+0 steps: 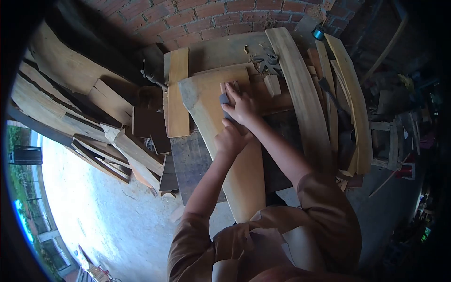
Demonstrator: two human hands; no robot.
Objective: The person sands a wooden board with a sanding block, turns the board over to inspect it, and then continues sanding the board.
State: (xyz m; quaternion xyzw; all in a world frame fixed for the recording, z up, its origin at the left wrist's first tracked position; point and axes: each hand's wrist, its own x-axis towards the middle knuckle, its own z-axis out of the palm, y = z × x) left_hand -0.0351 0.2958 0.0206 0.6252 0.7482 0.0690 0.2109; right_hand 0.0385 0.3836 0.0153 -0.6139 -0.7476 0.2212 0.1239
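A wide, pale wooden board [246, 181] lies across the bench and runs toward my body. Its far left corner has a curved, greyish edge. On its upper part my right hand [242, 107] presses down over a dark grey block [224, 98], with fingers pointing away from me. My left hand [230, 139] is closed just behind and below it, its thumb against the near end of the same block. The hands hide most of the block, so its exact kind cannot be made out.
The workbench [183, 164] carries a short plank [178, 94] on the left, a long plank [300, 94] on the right, a dark metal tool [270, 61] and a small wood offcut [272, 86]. Boards [70, 98] lean at left. A brick wall [211, 21] stands behind.
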